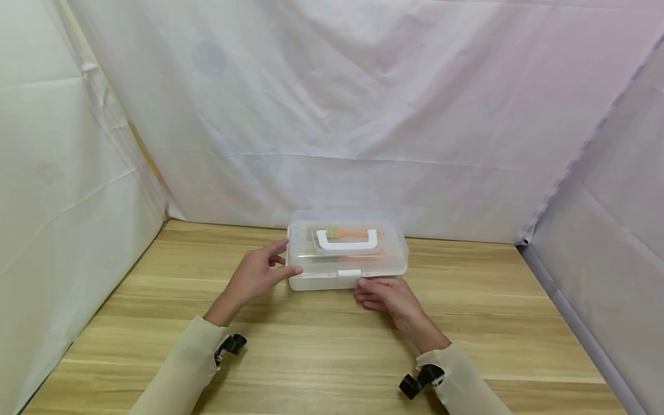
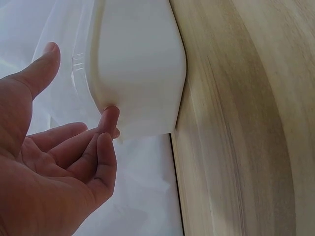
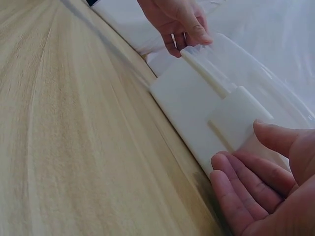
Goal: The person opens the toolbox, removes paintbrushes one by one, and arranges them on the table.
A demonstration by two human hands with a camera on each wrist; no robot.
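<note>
A clear-lidded plastic storage box point(image 1: 347, 265) with a white base sits on the table, its lid down. A white carry handle point(image 1: 347, 245) lies folded on the lid, and a white latch point(image 1: 349, 274) is at the front. Through the lid shows a brush point(image 1: 350, 232) with an orange handle and pale bristles. My left hand point(image 1: 259, 271) grips the box's left end, thumb over the lid's front corner, a fingertip under the rim point(image 2: 101, 105). At the front, my right hand point(image 1: 389, 297) has its thumb at the latch's right edge, fingers loosely bent below it.
The wood-grain table point(image 1: 311, 357) reaches back to a hanging pale cloth point(image 1: 363, 115) close behind the box. More cloth hangs at the left point(image 1: 67, 173) and right point(image 1: 612, 190) sides. A black wrist mount point(image 1: 230, 346) is on each sleeve.
</note>
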